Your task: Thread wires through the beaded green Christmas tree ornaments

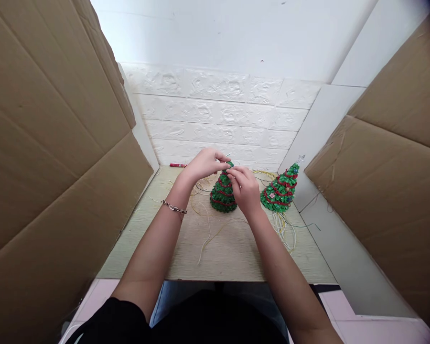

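Note:
A small green beaded tree [222,196] with red garland stands upright at the middle of the wooden table [236,258]. My left hand [204,165] is closed, its fingers pinching at the tree's tip from the left. My right hand [245,188] is closed too, fingertips pressed on the top from the right and covering the tree's right side. What the fingertips pinch is too small to make out. A second green tree [281,188] with red garland and a clear star on top leans at the right, free of both hands.
Loose yellow and pale wires [284,229] lie scattered across the table. A red pen-like thing [177,165] lies at the back left. Large cardboard sheets [50,157] wall in both sides; a white brick-pattern wall [218,119] stands behind. A bracelet circles my left wrist.

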The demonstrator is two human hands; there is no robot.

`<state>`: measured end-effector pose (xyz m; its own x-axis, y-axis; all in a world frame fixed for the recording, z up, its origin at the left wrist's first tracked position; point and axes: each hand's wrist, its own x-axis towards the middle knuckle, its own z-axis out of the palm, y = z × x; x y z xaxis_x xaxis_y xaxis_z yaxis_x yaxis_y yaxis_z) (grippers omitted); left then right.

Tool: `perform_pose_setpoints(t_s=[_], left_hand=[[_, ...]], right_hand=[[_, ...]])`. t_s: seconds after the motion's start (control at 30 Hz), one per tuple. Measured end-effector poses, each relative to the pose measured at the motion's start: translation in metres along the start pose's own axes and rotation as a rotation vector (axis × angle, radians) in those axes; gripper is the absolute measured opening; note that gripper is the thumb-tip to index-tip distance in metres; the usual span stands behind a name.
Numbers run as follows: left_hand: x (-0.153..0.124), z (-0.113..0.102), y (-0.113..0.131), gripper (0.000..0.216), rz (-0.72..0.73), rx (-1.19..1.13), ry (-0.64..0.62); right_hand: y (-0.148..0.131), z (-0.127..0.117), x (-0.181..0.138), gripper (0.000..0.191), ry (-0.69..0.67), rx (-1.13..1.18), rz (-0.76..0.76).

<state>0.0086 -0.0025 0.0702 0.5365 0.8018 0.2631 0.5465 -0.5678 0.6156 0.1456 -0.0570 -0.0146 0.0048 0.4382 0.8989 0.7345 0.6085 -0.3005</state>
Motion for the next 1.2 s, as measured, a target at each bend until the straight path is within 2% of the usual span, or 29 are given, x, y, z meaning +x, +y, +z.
perform_pose_setpoints(t_s=[0.23,0.53,0.77,1.03,1.2], left_hand=[[0.002,0.001,-0.003,0.028,0.001,0.002,-0.008],[0.001,0.001,0.000,0.026,-0.016,0.017,0.005],[0.002,0.001,-0.003,0.032,-0.023,0.016,0.003],[0.002,0.000,-0.003,0.031,-0.010,0.006,-0.004],[0.000,0.000,0.000,0.029,-0.024,-0.008,-0.013]], right_hand=[[0.007,-0.003,0.000,0.023,0.003,0.033,0.100],[0.007,0.000,0.001,0.018,-0.077,0.121,0.209],[0.000,-0.001,-0.004,0.018,0.024,0.248,0.301],[-0.001,-0.003,-0.004,0.018,0.122,0.187,0.252],[-0.004,-0.006,0.000,0.018,0.091,0.102,0.147]])
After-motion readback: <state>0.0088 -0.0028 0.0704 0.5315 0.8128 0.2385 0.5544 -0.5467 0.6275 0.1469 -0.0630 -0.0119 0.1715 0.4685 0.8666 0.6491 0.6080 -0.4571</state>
